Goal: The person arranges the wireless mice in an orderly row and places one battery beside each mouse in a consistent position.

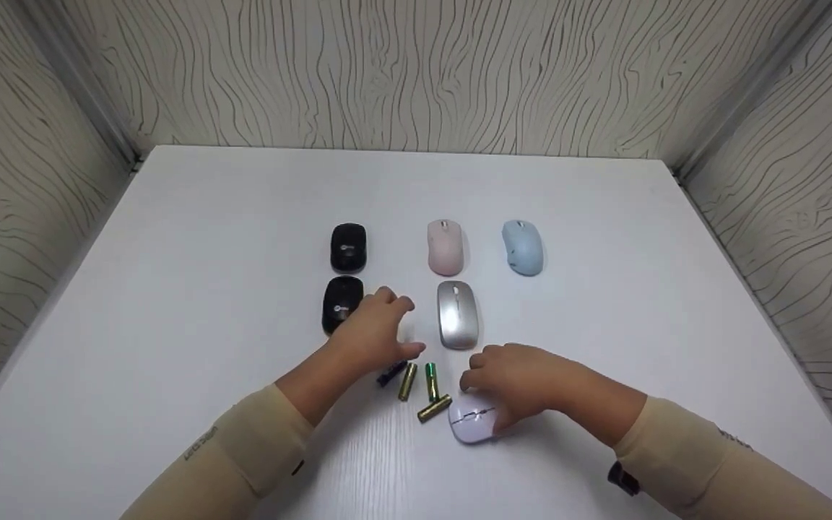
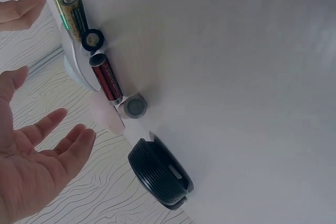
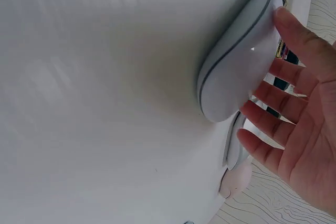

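My right hand (image 1: 521, 383) holds a white computer mouse (image 1: 472, 419) near the front of the table, thumb at one side and fingers at the other. In the right wrist view the thumb and fingertips touch the white mouse (image 3: 241, 61). My left hand (image 1: 373, 328) hovers with parted fingers between a black mouse (image 1: 340, 303), which it partly hides, and a loose group of batteries. Among these are a dark battery (image 1: 391, 374), a green battery (image 1: 431, 381) and a gold battery (image 1: 435, 409). The left wrist view shows a red-and-black battery (image 2: 107, 78) and nothing between the fingers.
A silver mouse (image 1: 458, 315) lies between and beyond the hands. Farther back on the white table (image 1: 206, 289) are another black mouse (image 1: 349, 248), a pink mouse (image 1: 445, 248) and a light blue mouse (image 1: 524, 248). Patterned panels (image 1: 416, 72) stand behind and at both sides.
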The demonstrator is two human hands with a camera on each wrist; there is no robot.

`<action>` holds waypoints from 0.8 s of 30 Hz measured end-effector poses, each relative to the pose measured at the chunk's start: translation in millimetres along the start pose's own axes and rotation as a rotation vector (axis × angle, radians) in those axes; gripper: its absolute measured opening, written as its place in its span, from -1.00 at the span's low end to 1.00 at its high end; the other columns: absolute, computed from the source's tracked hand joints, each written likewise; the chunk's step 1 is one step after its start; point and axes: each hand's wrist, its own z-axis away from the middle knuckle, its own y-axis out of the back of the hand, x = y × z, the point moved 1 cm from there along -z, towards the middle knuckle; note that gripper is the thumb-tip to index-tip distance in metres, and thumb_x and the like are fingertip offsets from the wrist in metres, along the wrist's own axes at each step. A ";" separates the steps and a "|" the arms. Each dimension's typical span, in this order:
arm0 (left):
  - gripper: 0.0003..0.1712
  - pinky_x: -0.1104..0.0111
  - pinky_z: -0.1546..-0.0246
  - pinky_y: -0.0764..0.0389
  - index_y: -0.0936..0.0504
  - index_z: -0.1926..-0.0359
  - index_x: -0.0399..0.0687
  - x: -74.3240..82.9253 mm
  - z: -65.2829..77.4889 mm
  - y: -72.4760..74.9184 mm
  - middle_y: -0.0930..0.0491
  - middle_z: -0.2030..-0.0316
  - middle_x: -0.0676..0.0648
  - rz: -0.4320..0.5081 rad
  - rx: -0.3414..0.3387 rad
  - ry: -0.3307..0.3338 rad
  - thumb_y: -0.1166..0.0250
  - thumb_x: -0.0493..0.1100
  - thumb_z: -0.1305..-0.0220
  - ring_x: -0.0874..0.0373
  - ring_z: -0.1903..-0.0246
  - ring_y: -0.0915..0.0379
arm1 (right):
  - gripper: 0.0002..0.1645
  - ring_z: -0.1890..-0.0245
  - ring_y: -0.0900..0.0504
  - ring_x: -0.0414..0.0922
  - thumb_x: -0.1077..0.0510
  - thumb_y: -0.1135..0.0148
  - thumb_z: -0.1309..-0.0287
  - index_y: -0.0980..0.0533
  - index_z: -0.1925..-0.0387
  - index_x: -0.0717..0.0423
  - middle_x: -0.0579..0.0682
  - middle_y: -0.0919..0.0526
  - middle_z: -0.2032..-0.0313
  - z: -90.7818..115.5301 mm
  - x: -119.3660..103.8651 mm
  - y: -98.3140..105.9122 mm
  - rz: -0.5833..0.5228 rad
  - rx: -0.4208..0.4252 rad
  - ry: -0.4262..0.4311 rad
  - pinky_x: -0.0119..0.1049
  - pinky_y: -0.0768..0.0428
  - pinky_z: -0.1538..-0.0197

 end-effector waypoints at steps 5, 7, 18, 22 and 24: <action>-0.28 0.22 0.07 -0.47 -0.43 -0.13 -0.06 0.8 0.9 -2.7 -0.40 0.02 -0.12 -0.005 0.007 -0.016 -0.32 0.18 0.01 0.00 0.03 -0.36 | -0.27 0.33 -0.44 -0.22 -0.19 -0.51 0.43 -0.45 0.10 -0.14 -0.20 -0.48 0.34 1.0 -1.9 -5.4 0.038 0.016 0.030 -0.32 -0.47 0.25; -0.28 0.22 0.06 -0.47 -0.43 -0.14 -0.06 1.7 0.8 -3.9 -0.39 0.02 -0.12 -0.002 0.001 -0.017 -0.32 0.18 0.01 0.01 0.03 -0.36 | -0.28 0.36 -0.42 -0.22 -0.18 -0.52 0.45 -0.44 0.13 -0.12 -0.21 -0.46 0.37 1.5 -2.8 -6.5 0.047 0.018 0.035 -0.33 -0.46 0.29; -0.27 0.23 0.05 -0.46 -0.42 -0.15 -0.05 4.6 0.5 -6.9 -0.38 0.00 -0.12 0.018 -0.010 -0.018 -0.33 0.18 0.02 0.01 0.01 -0.34 | -0.33 0.33 -0.43 -0.22 -0.08 -0.53 0.40 -0.46 0.13 -0.09 -0.17 -0.46 0.35 -1.8 -10.6 -2.8 0.003 -0.071 -0.037 -0.33 -0.50 0.28; -0.28 0.22 0.05 -0.46 -0.43 -0.14 -0.06 4.5 1.5 -7.0 -0.39 0.00 -0.13 0.019 -0.008 -0.018 -0.34 0.17 0.02 0.00 0.02 -0.34 | -0.35 0.33 -0.43 -0.22 -0.05 -0.53 0.39 -0.46 0.14 -0.08 -0.17 -0.46 0.35 -2.5 -12.0 0.7 -0.009 -0.090 -0.050 -0.33 -0.50 0.28; -0.28 0.22 0.05 -0.46 -0.43 -0.13 -0.06 4.3 1.5 -7.5 -0.39 0.01 -0.13 0.019 -0.005 -0.020 -0.34 0.17 0.02 -0.01 0.02 -0.35 | -0.37 0.35 -0.42 -0.22 -0.04 -0.52 0.39 -0.46 0.15 -0.07 -0.17 -0.45 0.36 -3.1 -11.7 1.1 -0.010 -0.093 -0.049 -0.33 -0.49 0.29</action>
